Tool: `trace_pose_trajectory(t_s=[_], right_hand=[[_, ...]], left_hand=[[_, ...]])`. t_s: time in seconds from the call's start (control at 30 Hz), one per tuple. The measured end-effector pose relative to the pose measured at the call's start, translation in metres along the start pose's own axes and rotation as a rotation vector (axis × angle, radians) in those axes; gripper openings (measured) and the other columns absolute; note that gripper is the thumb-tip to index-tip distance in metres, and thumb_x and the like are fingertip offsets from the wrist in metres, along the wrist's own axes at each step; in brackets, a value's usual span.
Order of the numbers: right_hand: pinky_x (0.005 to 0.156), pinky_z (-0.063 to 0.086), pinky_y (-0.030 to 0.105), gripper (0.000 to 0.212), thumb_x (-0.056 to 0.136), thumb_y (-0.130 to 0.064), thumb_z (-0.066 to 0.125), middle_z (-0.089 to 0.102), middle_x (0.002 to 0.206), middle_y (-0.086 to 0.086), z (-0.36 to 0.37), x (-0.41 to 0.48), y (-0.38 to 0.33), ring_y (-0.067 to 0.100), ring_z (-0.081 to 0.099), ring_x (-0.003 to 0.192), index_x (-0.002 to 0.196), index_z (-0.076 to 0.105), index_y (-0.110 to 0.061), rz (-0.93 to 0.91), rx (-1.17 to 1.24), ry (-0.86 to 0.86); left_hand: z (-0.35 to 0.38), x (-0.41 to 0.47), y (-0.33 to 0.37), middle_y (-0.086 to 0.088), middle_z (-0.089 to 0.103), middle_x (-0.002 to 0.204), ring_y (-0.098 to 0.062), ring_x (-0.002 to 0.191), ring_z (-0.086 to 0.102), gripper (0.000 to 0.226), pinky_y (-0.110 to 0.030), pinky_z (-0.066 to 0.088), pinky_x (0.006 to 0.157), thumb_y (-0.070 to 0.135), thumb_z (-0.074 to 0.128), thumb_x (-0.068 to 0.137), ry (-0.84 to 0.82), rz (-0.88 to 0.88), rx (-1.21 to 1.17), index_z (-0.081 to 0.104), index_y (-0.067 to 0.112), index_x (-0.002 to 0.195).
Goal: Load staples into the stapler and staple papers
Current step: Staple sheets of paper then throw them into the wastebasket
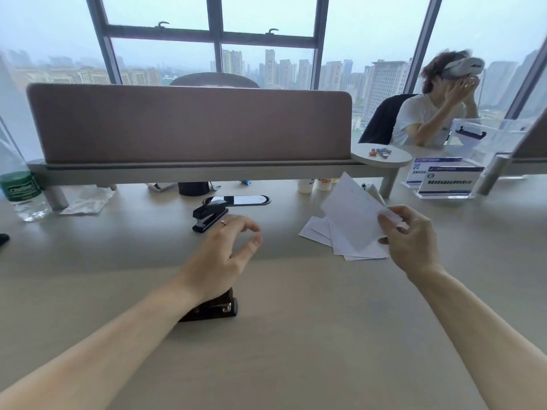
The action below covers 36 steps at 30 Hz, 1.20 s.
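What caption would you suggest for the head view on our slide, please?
Right hand pinches a paper above the stack; open left hand hovers between the far stapler and the near stapler.

Far stapler (210, 218) was black, glossy. Near stapler (217, 309) black too, silver metal at end. Raised sheet (352, 217) and stack of papers (321, 232) were plain white. Desk (296, 335) pale beige. Divider panel (189, 122) dull mauve-grey. Bottle label (20, 189) green, white lettering. Ring (223, 222) gold. Sign cards (448, 180) blue and white. Office chair (381, 119) black.
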State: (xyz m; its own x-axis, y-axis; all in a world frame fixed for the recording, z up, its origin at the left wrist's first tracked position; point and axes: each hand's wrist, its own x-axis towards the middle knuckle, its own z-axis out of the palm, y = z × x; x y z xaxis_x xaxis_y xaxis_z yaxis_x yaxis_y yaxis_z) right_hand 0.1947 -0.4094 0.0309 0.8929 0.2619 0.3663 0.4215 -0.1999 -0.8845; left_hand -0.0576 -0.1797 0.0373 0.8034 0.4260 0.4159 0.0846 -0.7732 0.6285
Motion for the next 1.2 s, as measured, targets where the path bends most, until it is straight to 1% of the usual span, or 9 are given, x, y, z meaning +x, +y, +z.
trace_pose_trajectory(t_s=[0.17,0.27,0.37,0.53,0.67,0.83,0.93,1.07,1.2], right_hand=[[0.058,0.056,0.027,0.015,0.096,-0.003,0.069,0.079,0.08,-0.005,0.022,-0.028,-0.044,0.008,0.07,0.064,0.1,0.073,-0.017,-0.023,0.253,-0.431],[0.06,0.055,0.032,0.018,0.095,-0.006,0.07,0.081,0.085,-0.004,0.038,-0.048,-0.057,0.016,0.072,0.07,0.103,0.069,-0.022,-0.025,0.292,-0.514],[0.055,0.051,0.02,0.019,0.095,-0.016,0.072,0.077,0.089,0.002,0.052,-0.063,-0.061,0.018,0.066,0.072,0.113,0.069,-0.022,0.01,0.301,-0.478],[0.062,0.06,0.022,0.018,0.098,-0.022,0.069,0.081,0.095,-0.003,0.072,-0.091,-0.055,0.01,0.075,0.078,0.113,0.073,-0.015,0.259,0.435,-0.603],[0.05,0.053,0.019,0.009,0.1,-0.014,0.066,0.074,0.077,-0.003,0.085,-0.101,-0.044,0.006,0.063,0.057,0.103,0.075,-0.015,0.18,0.359,-0.504],[0.049,0.051,0.028,0.014,0.103,-0.016,0.063,0.068,0.076,0.011,0.09,-0.112,-0.011,0.012,0.055,0.05,0.094,0.074,-0.017,0.174,0.219,-0.43],[0.057,0.046,0.034,0.013,0.103,-0.018,0.063,0.071,0.077,0.019,0.094,-0.118,0.003,0.018,0.053,0.049,0.101,0.074,-0.013,0.187,0.156,-0.443],[0.045,0.045,0.024,0.013,0.101,-0.023,0.064,0.076,0.078,0.004,0.097,-0.121,0.006,0.012,0.053,0.044,0.101,0.077,-0.02,0.131,0.067,-0.479],[0.049,0.054,0.031,0.013,0.099,-0.027,0.065,0.078,0.08,0.002,0.092,-0.125,0.012,0.013,0.06,0.053,0.099,0.077,-0.025,0.068,0.014,-0.457]], left_hand=[[-0.018,0.007,0.017,0.017,0.064,0.13,-0.001,0.123,0.056,0.05,-0.021,0.044,0.1,0.04,0.074,0.092,0.038,-0.318,-0.424,0.057,0.03,0.138],[-0.029,-0.003,0.019,0.018,0.077,0.103,0.007,0.102,0.066,0.027,-0.015,0.046,0.09,0.042,0.071,0.093,-0.076,-0.394,-0.487,0.075,0.025,0.115],[-0.028,-0.019,0.017,0.0,0.083,0.094,-0.007,0.086,0.073,0.019,-0.024,0.053,0.09,0.024,0.067,0.099,-0.026,-0.356,-0.545,0.082,0.013,0.094],[-0.022,-0.033,-0.004,-0.014,0.081,0.096,-0.023,0.082,0.065,0.025,-0.046,0.056,0.095,0.036,0.068,0.096,0.086,-0.355,-0.518,0.083,0.017,0.093],[-0.018,-0.04,-0.02,0.003,0.07,0.082,-0.014,0.075,0.062,0.052,-0.03,0.047,0.082,0.055,0.052,0.098,0.034,-0.301,-0.322,0.076,0.008,0.095],[-0.019,-0.057,-0.041,0.015,0.07,0.075,-0.002,0.073,0.063,0.029,-0.021,0.044,0.069,0.037,0.053,0.105,-0.139,-0.249,0.153,0.077,0.023,0.096],[-0.019,-0.062,-0.047,0.006,0.075,0.079,-0.012,0.077,0.065,0.03,-0.031,0.045,0.073,0.039,0.056,0.103,-0.125,-0.274,0.143,0.079,0.022,0.095],[-0.022,-0.062,-0.047,0.001,0.068,0.073,-0.015,0.07,0.057,0.028,-0.017,0.038,0.062,0.039,0.059,0.101,-0.159,-0.29,0.128,0.077,0.022,0.088],[-0.025,-0.065,-0.047,0.003,0.07,0.074,-0.016,0.073,0.061,0.028,-0.017,0.039,0.064,0.041,0.059,0.101,-0.16,-0.284,0.124,0.079,0.023,0.091]])
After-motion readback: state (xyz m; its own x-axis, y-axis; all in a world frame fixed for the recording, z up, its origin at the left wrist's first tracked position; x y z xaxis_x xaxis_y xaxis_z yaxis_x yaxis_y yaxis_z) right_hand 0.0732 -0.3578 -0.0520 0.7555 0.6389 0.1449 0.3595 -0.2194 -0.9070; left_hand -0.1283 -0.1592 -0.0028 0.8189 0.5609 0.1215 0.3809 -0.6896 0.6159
